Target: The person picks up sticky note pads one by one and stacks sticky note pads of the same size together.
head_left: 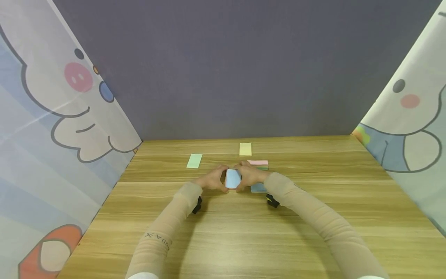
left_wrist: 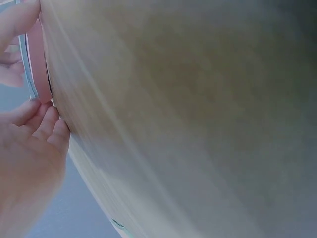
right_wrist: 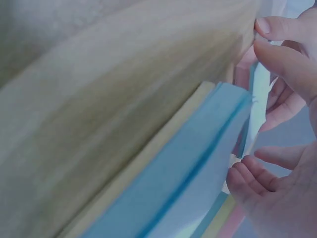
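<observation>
Between the two hands is a small stack of sticky notes (head_left: 232, 179), light blue on top with a thick pink layer under it. The left hand (head_left: 214, 179) grips its left side, fingers at the far edge and thumb at the near one. From the right, the right hand (head_left: 249, 176) holds it the same way. Low at the wooden tabletop, the pink layer (left_wrist: 37, 59) shows edge-on in the left wrist view. Just right of the held stack lies a blue sticky-note pad (head_left: 258, 188), partly hidden by the right wrist; a yellowish layer shows beneath it in the right wrist view.
A pad with pink on top and green below (head_left: 258, 164) lies behind the right hand. Farther back are a yellow note (head_left: 245, 149) and, to the left, a green note (head_left: 194, 161). A dark grey panel (head_left: 244, 77) closes off the table's far edge.
</observation>
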`<state>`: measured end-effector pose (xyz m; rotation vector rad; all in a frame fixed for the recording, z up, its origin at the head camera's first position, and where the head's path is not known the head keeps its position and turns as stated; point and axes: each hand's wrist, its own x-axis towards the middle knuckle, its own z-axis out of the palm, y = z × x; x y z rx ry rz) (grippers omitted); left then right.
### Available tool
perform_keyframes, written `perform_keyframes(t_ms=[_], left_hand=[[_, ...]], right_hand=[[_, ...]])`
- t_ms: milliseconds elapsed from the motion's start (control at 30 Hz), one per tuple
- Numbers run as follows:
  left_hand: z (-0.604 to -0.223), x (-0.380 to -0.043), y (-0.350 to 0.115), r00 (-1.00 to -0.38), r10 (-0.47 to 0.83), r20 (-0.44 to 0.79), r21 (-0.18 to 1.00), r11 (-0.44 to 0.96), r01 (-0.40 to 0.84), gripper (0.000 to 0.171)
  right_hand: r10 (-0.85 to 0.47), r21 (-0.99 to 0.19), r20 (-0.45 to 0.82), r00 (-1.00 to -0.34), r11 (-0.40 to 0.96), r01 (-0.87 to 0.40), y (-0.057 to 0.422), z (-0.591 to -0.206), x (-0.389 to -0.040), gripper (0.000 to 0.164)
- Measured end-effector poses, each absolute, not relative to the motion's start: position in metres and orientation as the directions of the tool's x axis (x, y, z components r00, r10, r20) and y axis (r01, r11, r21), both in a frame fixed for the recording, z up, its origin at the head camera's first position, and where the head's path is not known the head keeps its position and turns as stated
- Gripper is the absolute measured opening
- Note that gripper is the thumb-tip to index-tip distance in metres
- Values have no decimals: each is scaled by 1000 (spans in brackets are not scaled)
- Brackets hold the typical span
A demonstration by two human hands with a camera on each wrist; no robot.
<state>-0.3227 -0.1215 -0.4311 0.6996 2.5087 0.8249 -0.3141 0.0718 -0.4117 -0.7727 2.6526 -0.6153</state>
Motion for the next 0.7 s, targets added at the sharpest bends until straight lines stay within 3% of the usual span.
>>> perform_keyframes(t_ms=[333, 700], left_hand=[[-426, -320, -120, -805, 547, -229, 609, 726, 320, 94], [-422, -319, -118, -795, 566, -218, 615, 713, 338, 92]], right_hand=[[-560, -408, -180, -809, 791, -457, 71, -405, -309, 90], [-537, -374, -193, -821, 814, -444, 67, -407, -306, 70]])
